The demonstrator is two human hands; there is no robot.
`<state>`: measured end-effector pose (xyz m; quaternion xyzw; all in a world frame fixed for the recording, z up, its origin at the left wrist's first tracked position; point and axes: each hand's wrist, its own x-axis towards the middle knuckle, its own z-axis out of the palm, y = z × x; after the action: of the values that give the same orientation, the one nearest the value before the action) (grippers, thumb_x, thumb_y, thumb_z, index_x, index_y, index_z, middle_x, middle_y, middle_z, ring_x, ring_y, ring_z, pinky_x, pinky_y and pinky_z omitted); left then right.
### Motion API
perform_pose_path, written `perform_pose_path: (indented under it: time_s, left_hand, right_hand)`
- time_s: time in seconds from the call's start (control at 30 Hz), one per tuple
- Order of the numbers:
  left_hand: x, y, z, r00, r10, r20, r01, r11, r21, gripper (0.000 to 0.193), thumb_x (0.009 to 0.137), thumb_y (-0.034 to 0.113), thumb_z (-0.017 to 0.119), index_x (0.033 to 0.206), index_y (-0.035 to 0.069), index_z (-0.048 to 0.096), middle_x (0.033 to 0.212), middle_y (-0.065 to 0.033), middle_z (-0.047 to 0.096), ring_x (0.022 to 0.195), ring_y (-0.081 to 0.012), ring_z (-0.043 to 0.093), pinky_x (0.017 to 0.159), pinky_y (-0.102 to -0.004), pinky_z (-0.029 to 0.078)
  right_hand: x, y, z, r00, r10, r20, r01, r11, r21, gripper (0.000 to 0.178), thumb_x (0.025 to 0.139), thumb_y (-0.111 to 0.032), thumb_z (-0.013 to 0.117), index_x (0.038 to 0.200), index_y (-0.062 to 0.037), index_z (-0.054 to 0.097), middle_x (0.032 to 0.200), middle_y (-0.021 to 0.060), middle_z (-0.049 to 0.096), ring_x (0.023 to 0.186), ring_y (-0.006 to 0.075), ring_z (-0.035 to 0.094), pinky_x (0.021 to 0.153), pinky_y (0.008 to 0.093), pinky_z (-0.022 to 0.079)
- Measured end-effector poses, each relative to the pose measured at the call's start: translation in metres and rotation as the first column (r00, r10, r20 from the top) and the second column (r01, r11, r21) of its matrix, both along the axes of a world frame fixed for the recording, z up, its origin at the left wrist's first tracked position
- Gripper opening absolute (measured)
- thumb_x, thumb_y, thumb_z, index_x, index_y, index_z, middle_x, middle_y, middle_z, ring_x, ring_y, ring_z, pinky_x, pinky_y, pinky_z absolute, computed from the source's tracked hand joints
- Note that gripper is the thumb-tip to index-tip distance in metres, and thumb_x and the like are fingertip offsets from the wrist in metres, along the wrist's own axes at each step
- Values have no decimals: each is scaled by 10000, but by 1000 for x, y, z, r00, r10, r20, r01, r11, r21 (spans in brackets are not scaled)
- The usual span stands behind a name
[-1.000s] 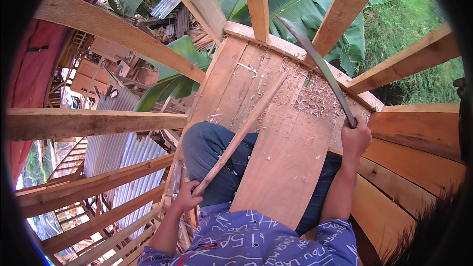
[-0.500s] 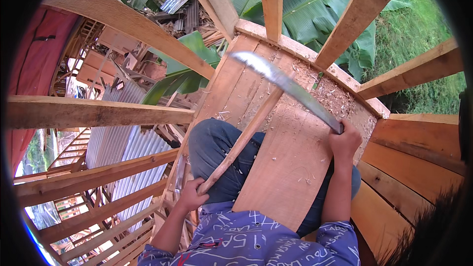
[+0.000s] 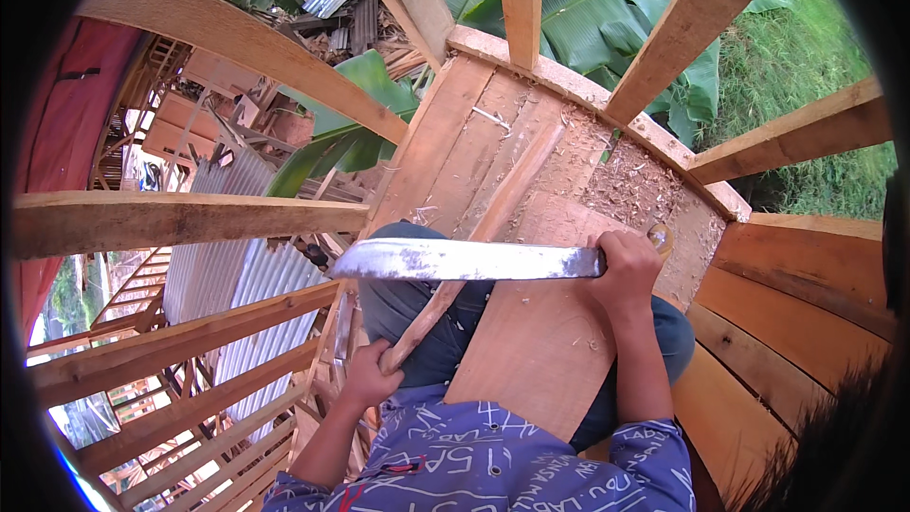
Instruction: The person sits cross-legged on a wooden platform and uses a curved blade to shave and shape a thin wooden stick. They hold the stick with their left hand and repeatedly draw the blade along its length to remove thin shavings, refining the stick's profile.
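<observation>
My right hand [image 3: 626,270] is closed around the handle of a machete [image 3: 474,260], whose broad, curved-tip blade lies level across the view, pointing left above my knee. The blade passes over a peeled wooden stick [image 3: 517,185]. Near its lower end my left hand [image 3: 370,377] grips this stick, which slants up and away to the right. Its far end reaches over the planks. Beneath, a wide wooden board [image 3: 531,351] extends from my lap toward the far planks. Whether the blade touches the stick I cannot tell.
Shavings [image 3: 635,185] litter the plank floor [image 3: 445,142], which ends at a raised wooden edge [image 3: 588,95]. Upright timbers [image 3: 190,220] surround me at left, front and right. Beyond them are corrugated sheets [image 3: 265,303], banana leaves [image 3: 607,9] and grass.
The machete has swung down and toward me, from slanting beyond the stick to lying level across it. My right hand moved slightly left and nearer. My left hand stays on the stick.
</observation>
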<state>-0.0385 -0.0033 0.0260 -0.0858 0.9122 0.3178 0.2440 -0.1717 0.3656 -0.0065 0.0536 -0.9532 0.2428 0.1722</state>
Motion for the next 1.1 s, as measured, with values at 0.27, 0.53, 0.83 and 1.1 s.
perform_pose_path:
  time_s: [0.27,0.53,0.83,1.1]
  left_hand:
    - [-8,5,5,999,11,44,-12,999,31,269,598,152,645,773,-23,539,658,-227,541,638,-420,554,589,-408,450]
    - [-6,0,1,999,-7,45,5,999,44,288,592,160,656,778,-33,549,661,-230,552,635,-386,583,587,-395,452]
    - [-10,-17,-6,985,-29,171,-5,981,192,335,591,169,655,837,-45,575,676,-199,553,632,-289,572,619,-359,450]
    - [-6,-19,-6,986,-38,162,7,981,192,351,595,170,648,858,-52,578,710,-191,559,667,-244,571,636,-350,447]
  right_hand:
    - [3,30,-7,971,-236,35,234,970,58,97,686,-124,687,670,-78,604,599,99,588,565,295,594,534,396,439]
    - [0,8,-1,999,-49,-2,49,996,68,119,741,-140,670,678,-75,595,596,98,575,552,306,575,536,412,427]
    - [7,16,3,976,-208,65,206,978,38,60,699,-111,684,725,-81,639,647,104,611,600,298,608,560,398,447]
    - [3,22,5,987,-145,67,141,988,66,93,716,-121,670,682,-71,600,627,103,586,595,294,593,550,394,428]
